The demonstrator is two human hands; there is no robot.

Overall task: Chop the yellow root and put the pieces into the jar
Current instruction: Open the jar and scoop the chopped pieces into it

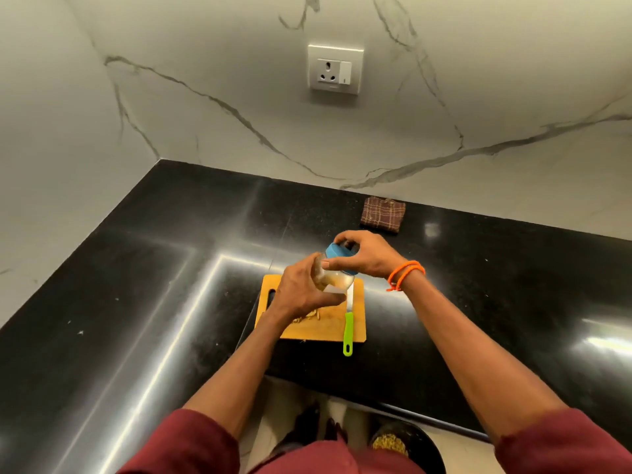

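On the board lie the knife and some root bits. Above it the left hand grips the tilted jar; the right hand grips its blue lid. Hold the jar firm, twist only the lid, and keep it over the board.

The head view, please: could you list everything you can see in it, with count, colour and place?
jar: one, clear, held tilted above the board
lid: one, blue, on the jar
cutting board: one, wooden, on the counter
root pieces: several, yellowish, on the board
knife: one, green handle, at the board's right side
cloth: one, brown checked, by the wall
socket: one, white, on the wall
counter: one, black
left hand: grips the jar
right hand: grips the lid, orange wrist threads
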